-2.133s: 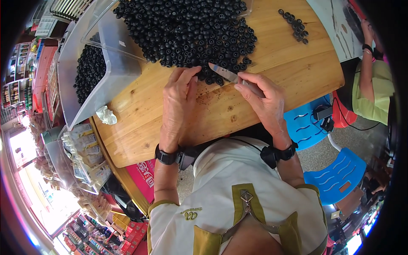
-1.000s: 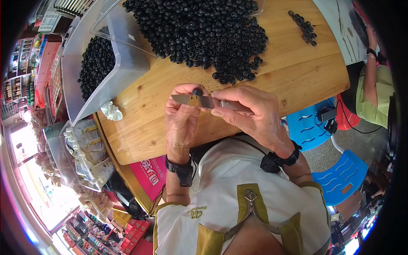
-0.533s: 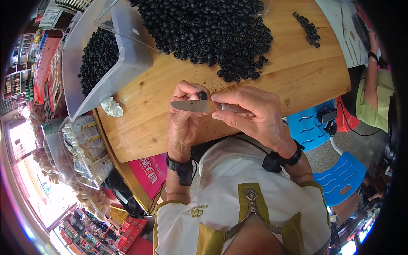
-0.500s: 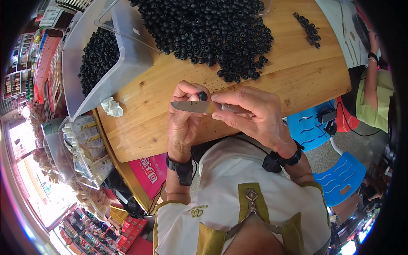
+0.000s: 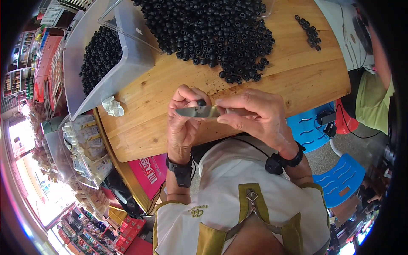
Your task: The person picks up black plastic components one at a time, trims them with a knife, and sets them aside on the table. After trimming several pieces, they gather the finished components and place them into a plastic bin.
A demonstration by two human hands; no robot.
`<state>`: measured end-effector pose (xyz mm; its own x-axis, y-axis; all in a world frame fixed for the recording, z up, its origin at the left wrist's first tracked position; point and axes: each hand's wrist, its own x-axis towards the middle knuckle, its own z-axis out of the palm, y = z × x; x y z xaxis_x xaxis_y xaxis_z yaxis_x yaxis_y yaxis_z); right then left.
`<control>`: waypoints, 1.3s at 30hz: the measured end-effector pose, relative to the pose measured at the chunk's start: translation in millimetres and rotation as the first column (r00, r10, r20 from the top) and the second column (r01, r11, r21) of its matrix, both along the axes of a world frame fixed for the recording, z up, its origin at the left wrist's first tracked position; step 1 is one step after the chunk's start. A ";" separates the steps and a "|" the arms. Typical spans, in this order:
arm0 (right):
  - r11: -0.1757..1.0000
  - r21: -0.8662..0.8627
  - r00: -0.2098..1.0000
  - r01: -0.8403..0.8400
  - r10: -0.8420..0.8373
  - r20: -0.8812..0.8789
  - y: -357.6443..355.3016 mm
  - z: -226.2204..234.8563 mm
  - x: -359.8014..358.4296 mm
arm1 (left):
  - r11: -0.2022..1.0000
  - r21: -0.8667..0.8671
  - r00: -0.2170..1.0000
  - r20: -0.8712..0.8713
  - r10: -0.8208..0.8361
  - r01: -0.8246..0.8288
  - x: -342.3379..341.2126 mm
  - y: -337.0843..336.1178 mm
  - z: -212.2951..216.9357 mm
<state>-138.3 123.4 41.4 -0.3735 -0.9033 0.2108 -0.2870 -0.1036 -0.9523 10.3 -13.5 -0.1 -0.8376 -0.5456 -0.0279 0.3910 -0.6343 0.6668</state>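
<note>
Above table edge (image 5: 178,140), hands pinch black bead (image 5: 201,103), knife (image 5: 197,111)

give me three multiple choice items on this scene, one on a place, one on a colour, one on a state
1. Where is the clear bin?
A. on the table's left side
B. on a blue stool
C. on the floor

2. What colour are the stools?
A. red
B. blue
C. white

3. What is the left hand doing?
A. lying flat on the table
B. pinching one black piece at the knife
C. hanging empty

Key: 1 A, it sits at the table edge, left; 2 B, both seats are blue; 3 B, fingertips grip the piece while the right hand holds the knife.
</note>
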 end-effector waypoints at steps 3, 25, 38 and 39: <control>0.965 0.077 0.967 0.249 -0.244 -0.074 2.3 -8.3 -14.0 | 0.999 0.030 0.996 -0.089 -0.029 0.031 4.4 -3.0 2.7; 0.887 0.170 0.891 0.430 -0.447 0.077 27.7 -40.5 -24.9 | 0.059 -0.971 0.552 -0.083 0.829 -0.233 15.3 -73.2 67.8; 0.896 0.102 0.893 0.431 -0.440 0.094 28.4 -44.6 -25.9 | 0.131 -0.947 0.748 0.312 0.585 0.292 -61.7 -1.9 5.4; 0.895 0.104 0.893 0.433 -0.442 0.087 29.1 -44.6 -25.6 | 0.132 -0.933 0.716 0.343 0.608 0.335 -64.1 -1.0 5.5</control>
